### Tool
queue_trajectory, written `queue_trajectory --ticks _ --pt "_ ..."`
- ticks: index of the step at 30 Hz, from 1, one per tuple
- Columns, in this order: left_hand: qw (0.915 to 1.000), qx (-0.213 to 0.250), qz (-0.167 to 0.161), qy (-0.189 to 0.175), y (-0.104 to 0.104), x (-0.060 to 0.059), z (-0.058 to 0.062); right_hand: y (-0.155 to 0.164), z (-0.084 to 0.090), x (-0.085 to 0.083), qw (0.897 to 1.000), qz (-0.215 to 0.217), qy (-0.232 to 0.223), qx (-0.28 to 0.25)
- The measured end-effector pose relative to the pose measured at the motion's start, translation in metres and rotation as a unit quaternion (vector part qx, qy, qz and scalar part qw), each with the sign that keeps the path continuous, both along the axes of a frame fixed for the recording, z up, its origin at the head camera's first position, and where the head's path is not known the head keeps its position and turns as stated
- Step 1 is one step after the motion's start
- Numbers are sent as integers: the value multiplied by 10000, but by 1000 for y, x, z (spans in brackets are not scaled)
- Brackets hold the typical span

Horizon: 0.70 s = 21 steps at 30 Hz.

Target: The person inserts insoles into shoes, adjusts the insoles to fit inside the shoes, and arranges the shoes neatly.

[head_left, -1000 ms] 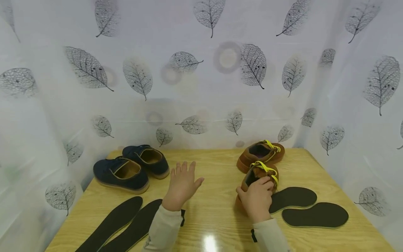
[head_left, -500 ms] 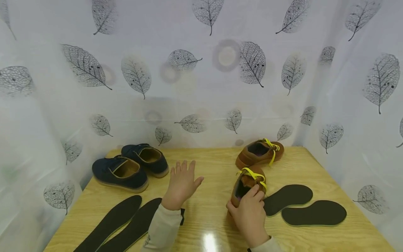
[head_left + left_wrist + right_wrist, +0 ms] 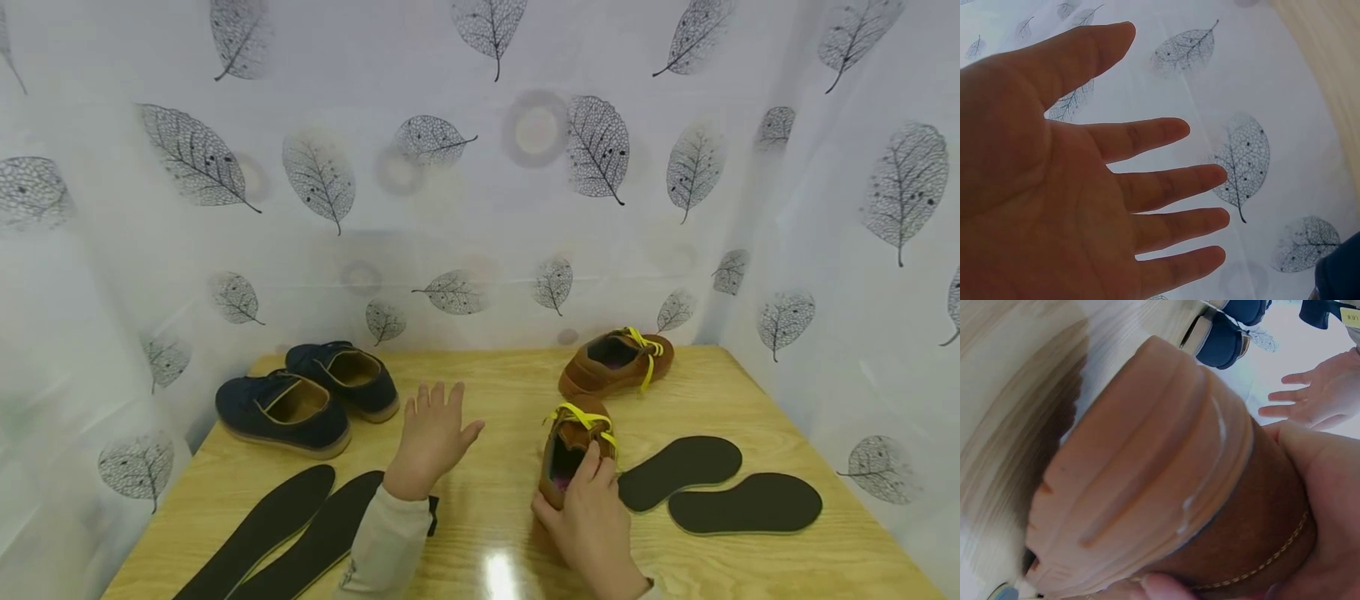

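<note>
My right hand grips a brown shoe with yellow laces near its heel, thumb on the left side and fingers on the right. The right wrist view shows the ridged tan sole angled up, with shadow on the wood beside it. Behind it, the matching brown shoe rests on the table. My left hand holds nothing, its fingers straight and spread in both the head view and the left wrist view. A navy shoe and its mate stand to the left of that hand.
Two dark insoles lie at the right, the nearer insole beside the farther insole. Two longer dark insoles lie at the front left. A leaf-print curtain encloses the wooden table at the back and sides.
My right hand has drawn the gripped brown shoe leftward and nearer to me, apart from its mate. The left hand has stayed in place.
</note>
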State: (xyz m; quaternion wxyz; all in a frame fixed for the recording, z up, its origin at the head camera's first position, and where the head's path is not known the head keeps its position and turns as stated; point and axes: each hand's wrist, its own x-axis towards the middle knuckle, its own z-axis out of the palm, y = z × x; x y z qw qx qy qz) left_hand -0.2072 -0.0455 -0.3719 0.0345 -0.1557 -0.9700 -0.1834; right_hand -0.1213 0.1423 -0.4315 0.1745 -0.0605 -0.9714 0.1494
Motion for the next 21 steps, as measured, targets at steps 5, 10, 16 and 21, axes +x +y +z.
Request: queue_trajectory --ticks 5,10,16,21 --pt "9999 19 -77 -101 0 1 0 8 -5 -2 9995 234 230 44" --pt "9999 -38 -99 -137 1 1 0 10 -8 -2 9984 502 223 -104" --pt "9998 9 -106 -157 1 1 -2 6 -13 -8 9961 773 425 -100" --pt "9997 92 -120 -185 3 1 -2 5 -20 -16 9938 758 807 27"
